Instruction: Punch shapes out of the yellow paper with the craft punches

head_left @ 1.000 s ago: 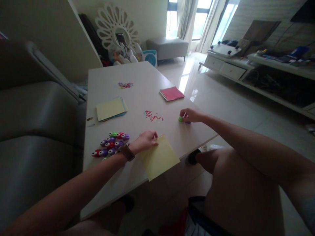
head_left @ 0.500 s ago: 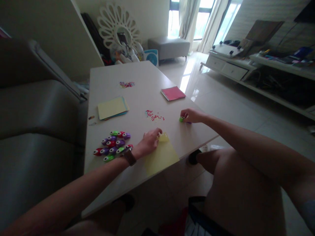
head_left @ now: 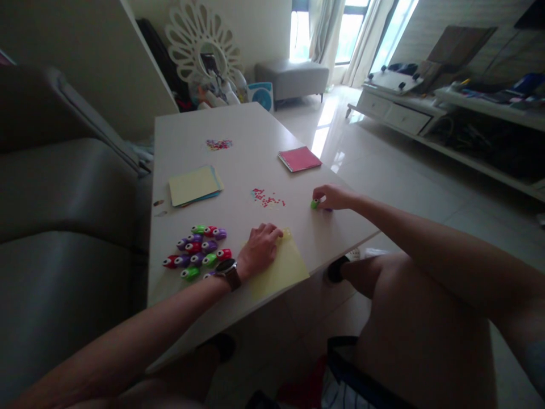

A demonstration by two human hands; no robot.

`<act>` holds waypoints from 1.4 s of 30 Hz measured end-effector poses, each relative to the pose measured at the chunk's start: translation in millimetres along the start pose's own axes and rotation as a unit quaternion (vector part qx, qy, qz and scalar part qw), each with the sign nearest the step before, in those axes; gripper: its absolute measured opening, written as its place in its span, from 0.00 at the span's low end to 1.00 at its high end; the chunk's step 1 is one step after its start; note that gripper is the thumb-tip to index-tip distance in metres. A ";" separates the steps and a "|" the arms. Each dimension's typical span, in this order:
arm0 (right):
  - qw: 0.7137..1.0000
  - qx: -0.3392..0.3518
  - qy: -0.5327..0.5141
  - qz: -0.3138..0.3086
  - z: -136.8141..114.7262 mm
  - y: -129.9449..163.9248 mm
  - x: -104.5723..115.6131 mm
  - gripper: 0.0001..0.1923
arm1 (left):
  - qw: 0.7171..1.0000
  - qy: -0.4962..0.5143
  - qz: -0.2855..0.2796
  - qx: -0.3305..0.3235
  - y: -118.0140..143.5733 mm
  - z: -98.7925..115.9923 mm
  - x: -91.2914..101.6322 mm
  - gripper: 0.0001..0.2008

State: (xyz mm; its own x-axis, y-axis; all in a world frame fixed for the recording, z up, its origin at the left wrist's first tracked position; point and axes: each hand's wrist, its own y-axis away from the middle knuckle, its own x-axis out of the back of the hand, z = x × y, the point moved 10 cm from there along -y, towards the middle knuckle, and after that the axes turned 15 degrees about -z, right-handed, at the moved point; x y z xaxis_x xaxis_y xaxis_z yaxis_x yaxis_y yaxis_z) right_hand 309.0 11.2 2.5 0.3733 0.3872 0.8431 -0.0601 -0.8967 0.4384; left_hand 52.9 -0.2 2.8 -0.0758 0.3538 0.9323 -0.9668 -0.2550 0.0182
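Note:
My left hand (head_left: 260, 249), with a watch on its wrist, lies palm down on a yellow paper sheet (head_left: 283, 267) near the table's front edge, fingers spread over the sheet's far corner. Farther right, my right hand (head_left: 334, 197) closes around a small green and purple paper punch (head_left: 315, 204) that rests on the white table (head_left: 238, 165). Between the hands lies a scatter of tiny red paper bits (head_left: 267, 199). Just left of my left wrist sits a cluster of several green, red and purple punches (head_left: 198, 250).
A stack of yellow and blue sheets (head_left: 195, 185) lies at mid-left, a red paper pad (head_left: 299, 158) at the right edge, more coloured bits (head_left: 219, 144) farther back. A grey sofa (head_left: 63, 193) borders the table's left side. Tiled floor and a low white cabinet (head_left: 395, 113) lie to the right.
My left hand has slid forward onto the yellow sheet and flattened over its corner; the sheet has shifted slightly. My right hand stays on the small punch.

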 end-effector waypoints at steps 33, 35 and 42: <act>0.999 0.001 0.033 0.029 -9.3 6.4 3.9 0.10 | 0.994 -0.024 0.002 0.106 0.4 -15.7 3.6 0.15; 0.998 0.022 0.037 0.053 -21.3 9.6 5.7 0.09 | 0.994 -0.021 0.003 0.107 -0.4 -17.1 2.2 0.16; 0.982 0.167 -0.059 0.058 -81.4 14.6 -10.0 0.06 | 0.994 -0.014 0.002 0.108 -1.7 -19.1 0.6 0.16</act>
State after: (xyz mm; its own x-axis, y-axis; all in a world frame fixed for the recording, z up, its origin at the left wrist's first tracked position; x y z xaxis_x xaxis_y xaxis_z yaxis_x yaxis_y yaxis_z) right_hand 229.0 11.7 25.8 0.4869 0.2691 0.8310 0.1923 -0.9610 0.1985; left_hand 49.8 17.7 -3.6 -0.0687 0.3277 0.9423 -0.8909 -0.4451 0.0899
